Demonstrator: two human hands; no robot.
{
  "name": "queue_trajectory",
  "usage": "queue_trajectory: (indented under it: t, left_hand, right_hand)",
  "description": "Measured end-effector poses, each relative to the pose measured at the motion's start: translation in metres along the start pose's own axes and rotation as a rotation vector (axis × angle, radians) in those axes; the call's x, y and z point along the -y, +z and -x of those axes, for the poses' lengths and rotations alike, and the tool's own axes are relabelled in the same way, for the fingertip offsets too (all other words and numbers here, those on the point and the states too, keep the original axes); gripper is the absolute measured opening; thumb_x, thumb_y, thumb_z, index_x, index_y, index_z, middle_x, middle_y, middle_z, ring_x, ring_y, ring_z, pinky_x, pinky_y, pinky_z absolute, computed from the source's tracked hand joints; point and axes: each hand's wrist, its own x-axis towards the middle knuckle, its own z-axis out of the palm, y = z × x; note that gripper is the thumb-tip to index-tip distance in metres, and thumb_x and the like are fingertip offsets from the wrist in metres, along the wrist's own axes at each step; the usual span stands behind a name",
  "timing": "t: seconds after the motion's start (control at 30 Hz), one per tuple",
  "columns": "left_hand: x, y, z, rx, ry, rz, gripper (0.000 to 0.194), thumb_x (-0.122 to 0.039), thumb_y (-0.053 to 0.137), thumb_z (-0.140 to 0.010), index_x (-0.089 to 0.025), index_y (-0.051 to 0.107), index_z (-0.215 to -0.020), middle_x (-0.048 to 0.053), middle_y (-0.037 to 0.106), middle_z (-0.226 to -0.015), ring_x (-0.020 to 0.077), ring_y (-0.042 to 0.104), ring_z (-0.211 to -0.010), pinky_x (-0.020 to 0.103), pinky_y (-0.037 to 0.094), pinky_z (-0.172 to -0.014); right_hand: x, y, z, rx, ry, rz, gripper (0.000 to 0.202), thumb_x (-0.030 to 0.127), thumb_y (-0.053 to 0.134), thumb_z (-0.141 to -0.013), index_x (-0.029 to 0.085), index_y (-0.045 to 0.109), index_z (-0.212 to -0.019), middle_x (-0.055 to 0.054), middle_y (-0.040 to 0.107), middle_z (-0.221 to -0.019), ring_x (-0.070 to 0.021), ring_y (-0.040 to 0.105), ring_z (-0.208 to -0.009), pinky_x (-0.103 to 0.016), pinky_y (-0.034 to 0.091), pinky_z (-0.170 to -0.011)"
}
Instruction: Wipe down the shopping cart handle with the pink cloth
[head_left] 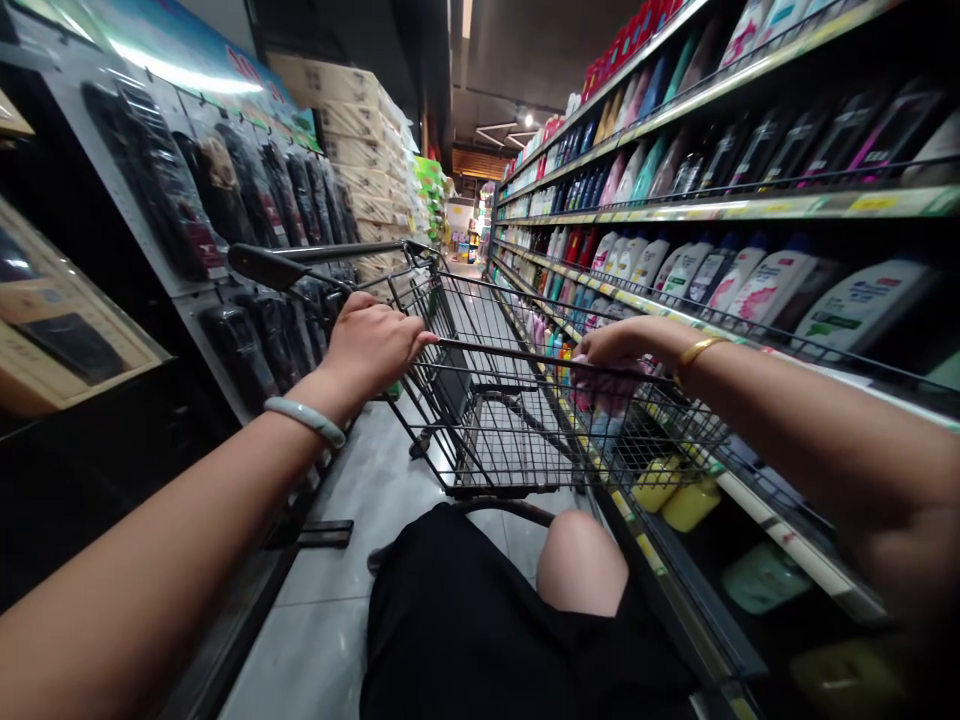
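Observation:
A black wire shopping cart (510, 440) stands across the aisle in front of my knees, its handle (277, 268) at the left. My left hand (375, 340) is closed around the near top rim of the cart, a pale bangle on that wrist. Over the same rim, farther right, my right hand (607, 345) hangs down inside the cart with its fingers bent. A crumpled pink-purple thing (609, 385) is at those fingers, seen through the wires; its kind I cannot make out. A gold bracelet (697, 352) circles my right wrist.
Shelves (787, 205) of shampoo-like bottles run along the right, close to the cart. Packaged dark goods hang on a rack (247, 190) at the left, with stacked cartons (367, 150) beyond. Grey tiled floor (322, 620) stretches between them.

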Motion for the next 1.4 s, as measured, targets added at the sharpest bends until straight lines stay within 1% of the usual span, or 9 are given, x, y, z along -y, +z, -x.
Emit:
queue_trajectory:
  t: [0.23, 0.4, 0.53, 0.67, 0.73, 0.9, 1.07, 1.27, 1.4]
  left_hand:
    - [-0.07, -0.011, -0.028, 0.084, 0.137, 0.084, 0.058, -0.053, 0.032, -0.11, -0.018, 0.077, -0.102, 0.014, 0.08, -0.102, 0.0304, 0.074, -0.104, 0.049, 0.043, -0.107]
    - [-0.098, -0.017, -0.05, 0.378, 0.091, 0.141, 0.068, -0.06, 0.022, -0.11, -0.022, 0.078, -0.109, 0.012, 0.081, -0.106, 0.0309, 0.076, -0.099, 0.036, 0.048, -0.072]
    - [-0.089, -0.018, -0.054, 0.453, 0.077, 0.105, 0.07, -0.063, 0.022, -0.109, -0.023, 0.079, -0.113, 0.013, 0.082, -0.109, 0.0327, 0.076, -0.103, 0.034, 0.046, -0.07]
    - [-0.087, -0.013, -0.053, 0.426, 0.065, 0.109, 0.071, -0.064, 0.024, -0.109, -0.022, 0.081, -0.11, 0.015, 0.082, -0.104, 0.0335, 0.076, -0.1, 0.034, 0.045, -0.069]
    - [-0.088, -0.009, -0.053, 0.392, 0.054, 0.114, 0.069, -0.064, 0.027, -0.108, -0.022, 0.081, -0.105, 0.015, 0.082, -0.101, 0.0331, 0.076, -0.097, 0.034, 0.043, -0.069]
    - [-0.084, -0.004, -0.055, 0.337, 0.063, 0.153, 0.064, -0.064, 0.033, -0.107, -0.022, 0.08, -0.096, 0.013, 0.082, -0.096, 0.0309, 0.076, -0.093, 0.032, 0.039, -0.067]
    - [-0.069, -0.008, -0.058, 0.431, 0.097, 0.225, 0.057, -0.06, 0.036, -0.107, -0.024, 0.079, -0.096, 0.009, 0.082, -0.097, 0.0261, 0.074, -0.083, 0.032, 0.034, -0.061]
    - [-0.072, -0.002, -0.043, 0.267, 0.036, 0.114, 0.076, -0.06, 0.019, -0.109, -0.021, 0.082, -0.096, 0.015, 0.082, -0.099, 0.0327, 0.077, -0.095, 0.035, 0.032, -0.063]
    - [-0.082, 0.002, -0.043, 0.238, 0.0, 0.118, 0.079, -0.06, 0.016, -0.109, -0.02, 0.084, -0.096, 0.016, 0.082, -0.098, 0.0346, 0.077, -0.098, 0.036, 0.034, -0.064]
  right_hand:
    - [0.026, 0.017, 0.013, -0.101, -0.455, -0.061, 0.029, 0.049, 0.079, -0.089, 0.023, 0.069, -0.098, 0.0, 0.074, -0.072, -0.0118, 0.06, -0.05, -0.021, 0.048, -0.046]
    - [0.008, 0.009, 0.022, 0.257, -0.198, -0.059, 0.04, 0.054, 0.061, -0.1, 0.016, 0.073, -0.1, -0.012, 0.08, -0.088, -0.0205, 0.072, -0.066, -0.032, 0.062, -0.06]
    - [-0.03, 0.003, 0.02, 0.116, -0.009, -0.02, 0.022, 0.037, 0.071, -0.096, 0.016, 0.073, -0.09, -0.008, 0.074, -0.069, -0.0171, 0.069, -0.06, -0.027, 0.059, -0.06]
    - [-0.017, 0.015, 0.002, 0.105, -0.122, -0.002, 0.021, 0.04, 0.078, -0.09, 0.019, 0.072, -0.093, -0.001, 0.067, -0.062, -0.0141, 0.062, -0.052, -0.025, 0.055, -0.054]
    - [0.006, 0.023, -0.006, -0.017, -0.335, -0.045, 0.025, 0.044, 0.075, -0.091, 0.02, 0.07, -0.095, 0.001, 0.067, -0.065, -0.012, 0.059, -0.054, -0.022, 0.052, -0.053]
    - [0.048, 0.052, 0.0, -0.67, -0.806, -0.129, 0.025, 0.04, 0.062, -0.101, 0.017, 0.071, -0.107, -0.003, 0.071, -0.091, -0.0125, 0.061, -0.077, -0.023, 0.051, -0.071]
    - [0.024, 0.117, 0.012, -1.222, -0.992, 0.327, 0.024, 0.037, 0.059, -0.105, 0.022, 0.074, -0.116, -0.011, 0.072, -0.118, -0.0253, 0.061, -0.11, -0.041, 0.048, -0.1]
    - [-0.045, 0.205, -0.031, -1.075, -1.025, 0.715, 0.025, 0.026, 0.056, -0.105, 0.03, 0.08, -0.11, -0.009, 0.076, -0.107, -0.0257, 0.063, -0.103, -0.045, 0.05, -0.098]
    - [-0.05, 0.195, -0.032, -1.082, -1.017, 0.709, 0.025, 0.028, 0.056, -0.105, 0.033, 0.08, -0.111, -0.006, 0.073, -0.094, -0.0234, 0.063, -0.09, -0.041, 0.052, -0.089]
